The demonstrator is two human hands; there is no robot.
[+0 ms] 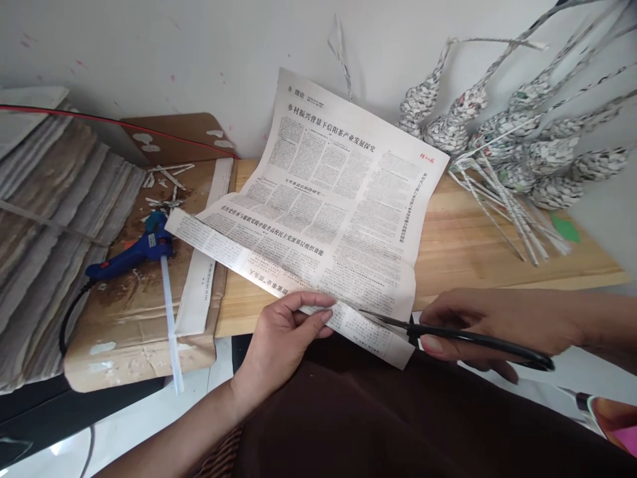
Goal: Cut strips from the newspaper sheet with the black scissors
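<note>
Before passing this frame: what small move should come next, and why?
Perhaps slide the bare left hand slightly left along the folded strip of the printed white newspaper sheet before snipping, since the black-handled metal scissors in the right hand point toward the fingers pinching it.

The newspaper sheet [343, 192] is off-white, with columns of black print and a touch of red lettering. The scissors [468, 334] have black handles. At left, the hot-glue gun [144, 249] is blue, the cardboard [124, 322] brown. The counter [448, 232] shows pale yellow wood grain. Upper right, the woven paper gourds [550, 156] are mottled grey-white; pink specks dot the pale wall [199, 53].
</note>
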